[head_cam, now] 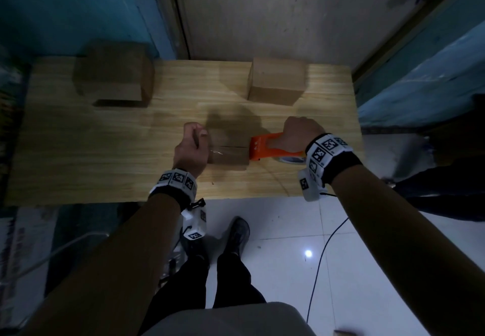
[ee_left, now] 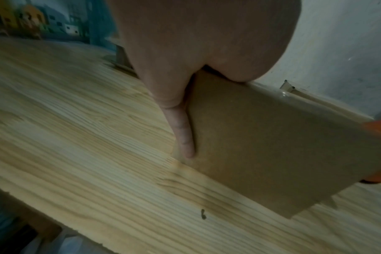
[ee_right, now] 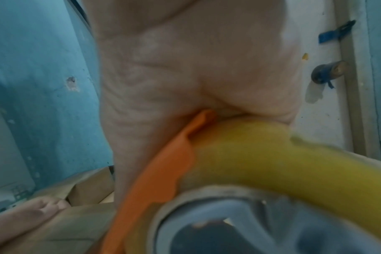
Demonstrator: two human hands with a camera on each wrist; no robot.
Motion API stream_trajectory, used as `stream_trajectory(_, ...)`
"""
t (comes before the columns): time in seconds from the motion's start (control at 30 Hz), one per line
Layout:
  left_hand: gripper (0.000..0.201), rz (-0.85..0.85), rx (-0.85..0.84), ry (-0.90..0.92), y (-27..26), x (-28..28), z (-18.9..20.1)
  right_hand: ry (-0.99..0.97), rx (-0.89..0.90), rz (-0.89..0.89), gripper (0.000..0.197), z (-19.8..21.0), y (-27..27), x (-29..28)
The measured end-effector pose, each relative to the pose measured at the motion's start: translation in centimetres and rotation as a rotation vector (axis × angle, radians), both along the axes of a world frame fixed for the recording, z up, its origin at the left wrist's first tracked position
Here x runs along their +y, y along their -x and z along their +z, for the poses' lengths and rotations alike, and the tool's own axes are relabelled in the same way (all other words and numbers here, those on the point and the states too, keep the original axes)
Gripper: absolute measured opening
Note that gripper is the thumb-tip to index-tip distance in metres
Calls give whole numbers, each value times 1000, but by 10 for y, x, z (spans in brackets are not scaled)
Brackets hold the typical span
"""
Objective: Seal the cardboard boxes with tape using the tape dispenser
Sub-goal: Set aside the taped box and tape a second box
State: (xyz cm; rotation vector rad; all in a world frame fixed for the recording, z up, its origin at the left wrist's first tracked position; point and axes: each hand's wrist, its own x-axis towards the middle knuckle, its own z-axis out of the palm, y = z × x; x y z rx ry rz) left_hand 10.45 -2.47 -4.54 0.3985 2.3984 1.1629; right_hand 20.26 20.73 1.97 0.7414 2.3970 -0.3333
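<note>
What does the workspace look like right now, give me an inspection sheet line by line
Surface: wooden table, light grain, no damage seen.
Job's things: small cardboard box near the front edge, with a glossy strip of tape partly along its top seam; orange tape dispenser at its right end; two more boxes at the back, left box and right box.
Clutter: nothing seen.
Grips: left hand steadies the small box's left end; right hand grips the dispenser handle.
Cables: black cable trailing over the white floor tiles.
Surroundings: blue wall left, pale wall behind; dim light.
</note>
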Motion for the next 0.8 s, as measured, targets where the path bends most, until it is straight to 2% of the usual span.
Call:
stream_trajectory(0.17,26,-29,5,-2,5,-4,-11,-6,-3,-5,62,3,7,-1)
stream_trajectory(0.47,29,-15,-45,18,5,0,-8,-84,3,37,62,10,22,-9)
stream_trajectory(0.7,30,-8,-65,49,3,2,-2,-163,-10,9,58,13,27,-19)
stream_trajectory(0.8,30,-10,-57,43,1,1,1,-256,37,5,48,1,32,-28)
